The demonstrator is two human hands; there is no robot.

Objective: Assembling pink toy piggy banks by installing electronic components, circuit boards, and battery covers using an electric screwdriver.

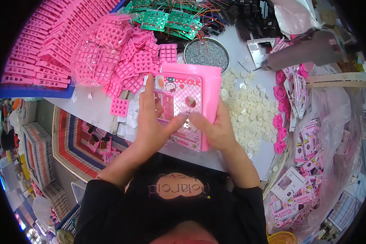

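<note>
Fingers [179, 120] of both hands meet over the middle of a pink toy panel [182, 106]; thumb and forefinger tips pinch a small silvery part [187, 118] against its face. Too small to say what the part is.

Left hand [152, 122]: forefinger stretched up along the panel's left edge, the other fingers curled over it. Right hand [215, 128]: wrapped round the panel's right lower edge, thumb in toward the silvery bit.

Panel sits upright-ish in both hands, just above the near edge of the worktop [232, 49]. Glossy moulded plastic, flat, rounded corners, printed cartoon sticker at top, one round hole, a gridded window on the left. A plain pink piece lies behind it, same outline.

Progress, as I judge it: this unit is mid-assembly, the small part being seated, the grid window not yet filled. Much stock left untouched.

Around:
- pink keypad grids [140, 61], rubbery-looking, loose and in a clear bag, heaped left of the panel
- stacked pink mouldings [40, 49] in rows, far left
- green circuit boards [162, 18] with wires, top
- round metal dish [206, 53] of grey small parts
- white translucent discs [246, 107] scattered right
- pink plastic roses [279, 118] in a line
- bag of finished-looking printed pink units [309, 150], far right
</note>
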